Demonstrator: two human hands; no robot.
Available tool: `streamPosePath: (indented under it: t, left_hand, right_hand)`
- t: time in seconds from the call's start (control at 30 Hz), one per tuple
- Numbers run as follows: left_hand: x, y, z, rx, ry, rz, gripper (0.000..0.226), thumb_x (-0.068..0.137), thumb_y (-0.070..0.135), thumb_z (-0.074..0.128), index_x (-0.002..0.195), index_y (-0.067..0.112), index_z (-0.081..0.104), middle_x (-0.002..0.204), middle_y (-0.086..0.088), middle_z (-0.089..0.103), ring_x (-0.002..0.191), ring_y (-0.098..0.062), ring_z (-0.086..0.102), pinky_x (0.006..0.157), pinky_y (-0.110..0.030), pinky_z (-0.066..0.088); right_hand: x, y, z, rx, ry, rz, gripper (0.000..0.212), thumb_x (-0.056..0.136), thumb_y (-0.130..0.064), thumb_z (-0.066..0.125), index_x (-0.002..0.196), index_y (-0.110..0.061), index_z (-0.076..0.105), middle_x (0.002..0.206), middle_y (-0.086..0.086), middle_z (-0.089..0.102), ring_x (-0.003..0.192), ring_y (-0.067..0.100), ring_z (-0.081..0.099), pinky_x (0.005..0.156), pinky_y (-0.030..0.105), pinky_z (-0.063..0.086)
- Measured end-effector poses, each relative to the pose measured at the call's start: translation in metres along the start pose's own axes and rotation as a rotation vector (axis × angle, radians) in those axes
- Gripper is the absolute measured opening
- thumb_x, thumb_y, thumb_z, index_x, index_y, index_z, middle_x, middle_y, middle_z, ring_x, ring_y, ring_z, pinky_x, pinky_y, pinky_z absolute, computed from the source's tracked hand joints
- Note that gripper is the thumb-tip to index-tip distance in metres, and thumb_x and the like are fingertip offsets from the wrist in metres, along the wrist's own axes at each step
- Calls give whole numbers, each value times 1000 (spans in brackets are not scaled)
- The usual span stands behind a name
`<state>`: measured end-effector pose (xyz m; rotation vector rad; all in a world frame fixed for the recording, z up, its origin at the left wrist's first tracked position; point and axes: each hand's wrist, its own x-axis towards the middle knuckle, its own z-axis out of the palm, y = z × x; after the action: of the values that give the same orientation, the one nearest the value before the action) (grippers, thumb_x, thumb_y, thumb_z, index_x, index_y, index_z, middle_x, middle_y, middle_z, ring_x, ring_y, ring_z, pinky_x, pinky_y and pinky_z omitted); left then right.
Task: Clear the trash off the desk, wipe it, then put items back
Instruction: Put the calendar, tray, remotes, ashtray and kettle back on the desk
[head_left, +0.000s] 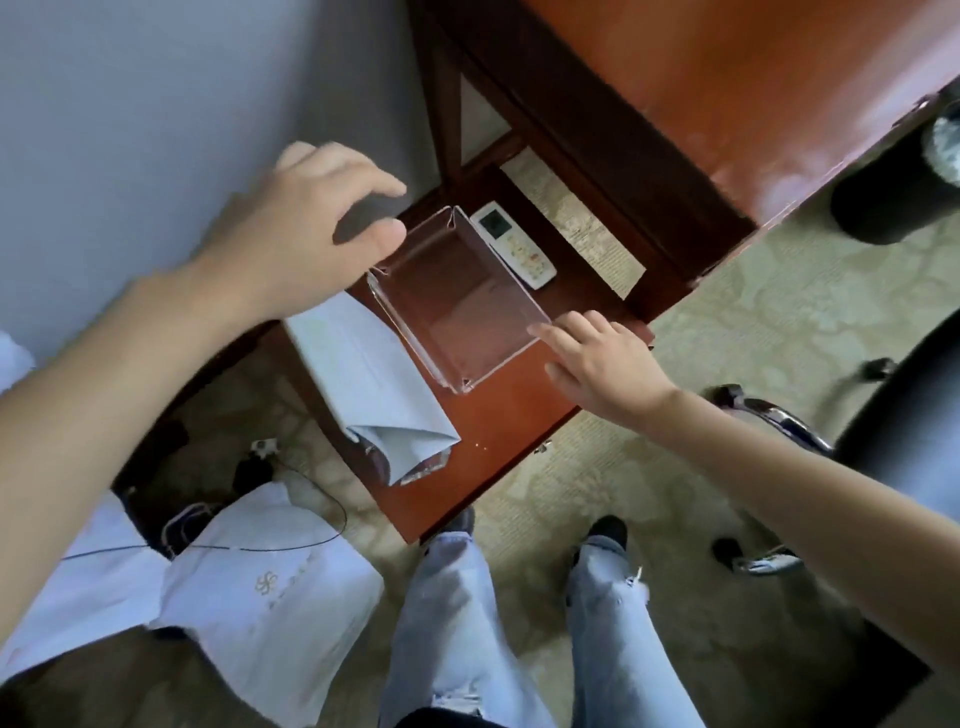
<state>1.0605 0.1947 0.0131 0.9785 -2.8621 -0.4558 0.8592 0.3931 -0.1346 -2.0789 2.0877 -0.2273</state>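
Note:
A clear acrylic tray (498, 358) rests on the small reddish-brown wooden desk (509, 426). My left hand (306, 228) hovers over the tray's far-left corner, fingers curled and apart, holding nothing. My right hand (597, 358) is at the tray's near-right edge with its fingers spread, the fingertips at the rim. A white remote control (511, 244) lies just beyond the tray. A folded white paper sheet (374, 384) lies to the tray's left, one corner curling over the desk edge.
White bedding (249, 587) with a dark cable across it lies at lower left. A black bin (898, 197) stands at the right, and a black chair (898, 431) sits near my right arm. A larger wooden cabinet (727, 93) rises behind. My legs stand on patterned carpet (675, 488).

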Motion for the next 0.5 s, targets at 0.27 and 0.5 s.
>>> streamPosePath:
  t: [0.27, 0.5]
  left_hand:
    - [-18, -97, 26, -575, 88, -130, 42, 73, 56, 43, 111, 40, 47, 110, 22, 50, 93, -3, 52, 82, -13, 38]
    - [-5, -105, 59, -760, 205, -36, 19, 73, 41, 55, 90, 33, 56, 78, 15, 63, 76, -8, 56, 75, -19, 43]
  right_hand:
    - [31, -37, 55, 125, -21, 428, 42, 95, -31, 47, 134, -17, 44, 121, 5, 50, 109, 25, 47, 74, 37, 47]
    - [50, -10, 112, 396, 34, 819, 51, 93, -34, 50, 139, -16, 35, 138, 11, 38, 124, 32, 36, 91, 40, 41]
